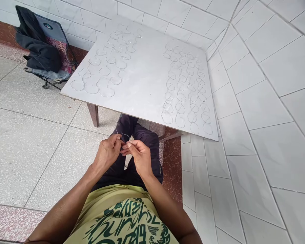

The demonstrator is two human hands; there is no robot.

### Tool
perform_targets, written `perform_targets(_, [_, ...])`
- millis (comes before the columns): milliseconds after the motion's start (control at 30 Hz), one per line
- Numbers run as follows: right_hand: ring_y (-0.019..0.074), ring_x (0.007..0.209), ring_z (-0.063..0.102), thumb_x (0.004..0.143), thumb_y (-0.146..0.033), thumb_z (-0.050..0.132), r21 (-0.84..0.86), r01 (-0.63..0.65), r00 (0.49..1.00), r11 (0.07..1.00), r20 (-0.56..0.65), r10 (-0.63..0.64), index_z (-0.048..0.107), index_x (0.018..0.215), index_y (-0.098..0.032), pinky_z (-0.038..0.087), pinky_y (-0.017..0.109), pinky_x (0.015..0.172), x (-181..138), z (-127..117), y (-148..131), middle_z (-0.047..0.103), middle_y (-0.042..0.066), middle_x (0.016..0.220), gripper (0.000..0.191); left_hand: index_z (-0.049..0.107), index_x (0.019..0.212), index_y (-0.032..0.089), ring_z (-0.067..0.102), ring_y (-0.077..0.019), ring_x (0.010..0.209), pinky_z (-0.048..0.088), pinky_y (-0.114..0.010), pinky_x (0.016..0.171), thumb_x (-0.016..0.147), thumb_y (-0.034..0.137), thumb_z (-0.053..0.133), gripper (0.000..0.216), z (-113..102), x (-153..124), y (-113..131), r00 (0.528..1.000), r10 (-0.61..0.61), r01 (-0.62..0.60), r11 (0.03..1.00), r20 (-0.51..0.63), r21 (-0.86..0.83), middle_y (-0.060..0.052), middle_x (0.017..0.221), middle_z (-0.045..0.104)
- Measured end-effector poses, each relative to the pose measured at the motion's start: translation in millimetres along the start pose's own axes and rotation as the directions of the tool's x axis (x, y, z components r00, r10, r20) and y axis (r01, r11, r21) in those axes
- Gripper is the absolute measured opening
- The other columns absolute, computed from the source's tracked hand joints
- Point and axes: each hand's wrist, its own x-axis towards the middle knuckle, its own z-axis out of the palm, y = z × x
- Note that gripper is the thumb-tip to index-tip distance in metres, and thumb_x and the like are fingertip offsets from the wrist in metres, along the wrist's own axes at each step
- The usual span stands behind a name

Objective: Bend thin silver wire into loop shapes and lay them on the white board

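Over my lap, in front of the table edge, my left hand [109, 149] and my right hand [139, 156] are close together. Between them is a thin, pale, curved wire [126, 135]. Its arc rises above the fingertips of both hands. My left fingers are closed on one part of it, and my right thumb and forefinger pinch another part. The wire's lower ends are hidden by the fingers. On the white tabletop [144, 81] lie bent S-shaped wires [106, 88] at the left and rows of looped wires [180, 108] at the right.
A folding chair [49, 25] with a dark cloth [44, 57] on it stands left of the table. A wooden table leg [93, 114] reaches the speckled tile floor [27, 142]. The tiled wall [256, 101] runs close along the right, with a cable [228, 27] near the corner.
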Motion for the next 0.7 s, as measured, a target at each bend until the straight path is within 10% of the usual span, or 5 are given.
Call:
perform_targets(467, [0.0190, 0.071, 0.077, 0.095, -0.057, 0.068, -0.128, -0.023, 0.998, 0.992, 0.053, 0.030, 0.073, 0.098, -0.018, 0.062, 0.031, 0.066, 3, -25, -13, 0.079, 0.007, 0.086, 0.040, 0.071, 0.111, 0.020, 0.067, -0.0186, 0.068, 0.051, -0.030, 0.071, 0.106, 0.038, 0.043, 0.034, -12, 1, 5, 0.985, 0.014, 0.011, 0.990, 0.171, -0.141, -0.001, 0.072, 0.070])
perform_targets(700, [0.0155, 0.078, 0.071, 0.094, -0.059, 0.069, -0.218, 0.000, 0.950, 0.976, 0.305, 0.068, 0.078, 0.098, -0.018, 0.058, 0.029, 0.075, 33, -43, -51, 0.078, 0.006, 0.090, 0.041, 0.078, 0.107, 0.020, 0.055, -0.0160, 0.058, 0.045, -0.029, 0.063, 0.103, 0.048, 0.050, 0.040, -31, 2, 18, 0.864, 0.045, 0.149, 0.929, 0.502, -0.340, 0.002, 0.059, 0.059])
